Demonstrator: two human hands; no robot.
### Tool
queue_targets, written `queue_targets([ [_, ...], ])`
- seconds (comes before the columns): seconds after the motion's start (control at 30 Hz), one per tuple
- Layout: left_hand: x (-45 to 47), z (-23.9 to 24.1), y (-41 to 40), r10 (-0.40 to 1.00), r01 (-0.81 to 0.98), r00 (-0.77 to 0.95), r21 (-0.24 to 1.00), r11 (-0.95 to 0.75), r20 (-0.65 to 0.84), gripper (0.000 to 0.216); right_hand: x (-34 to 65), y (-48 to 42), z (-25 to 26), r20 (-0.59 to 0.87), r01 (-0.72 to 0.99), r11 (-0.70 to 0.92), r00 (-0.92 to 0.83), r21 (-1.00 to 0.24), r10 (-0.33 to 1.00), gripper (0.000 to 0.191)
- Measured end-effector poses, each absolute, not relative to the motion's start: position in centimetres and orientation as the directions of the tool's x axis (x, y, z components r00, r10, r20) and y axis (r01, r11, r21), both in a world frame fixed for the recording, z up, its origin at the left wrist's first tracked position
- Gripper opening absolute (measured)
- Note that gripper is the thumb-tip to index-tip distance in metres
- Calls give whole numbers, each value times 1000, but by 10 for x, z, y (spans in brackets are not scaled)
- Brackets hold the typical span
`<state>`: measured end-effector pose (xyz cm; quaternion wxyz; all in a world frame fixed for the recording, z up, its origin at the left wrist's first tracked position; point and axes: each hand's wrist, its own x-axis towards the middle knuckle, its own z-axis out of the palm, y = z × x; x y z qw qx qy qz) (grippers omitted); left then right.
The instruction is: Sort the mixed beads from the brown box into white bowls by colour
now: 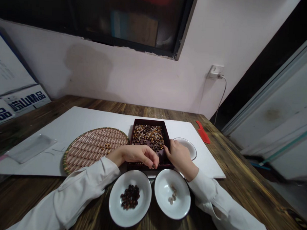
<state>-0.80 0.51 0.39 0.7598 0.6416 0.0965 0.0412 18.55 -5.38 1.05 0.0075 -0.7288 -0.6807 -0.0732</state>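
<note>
My left hand [143, 155] hovers over the near end of a dark red box [163, 124], its thumb and fingertips pinched on a small dark bead [153, 166]. Many mixed beads [149, 135] in brown, yellow and pale shades lie in the box. My right hand [179, 156] grips the box's right wall, thumb on the inner side and fingers outside. Nearest me stand two white bowls: the left bowl [114, 201] contains dark brown beads [130, 197], while the right bowl [162, 207] has several pale beads [173, 194].
Left of the box, a round woven tray [83, 149] bears several yellowish beads [105, 146]. Behind my right hand is a white dish [190, 147]. A red scoop-like tool [203, 132] lies at the right; a clear plastic tray [31, 148] is on the white board [87, 117].
</note>
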Motion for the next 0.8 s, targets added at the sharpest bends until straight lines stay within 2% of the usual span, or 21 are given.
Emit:
queue_targets([
  [0.8,-9,5,6,111,62,991,988,143,-79,31,186,-54,11,97,994,-78,69,83,993,32],
])
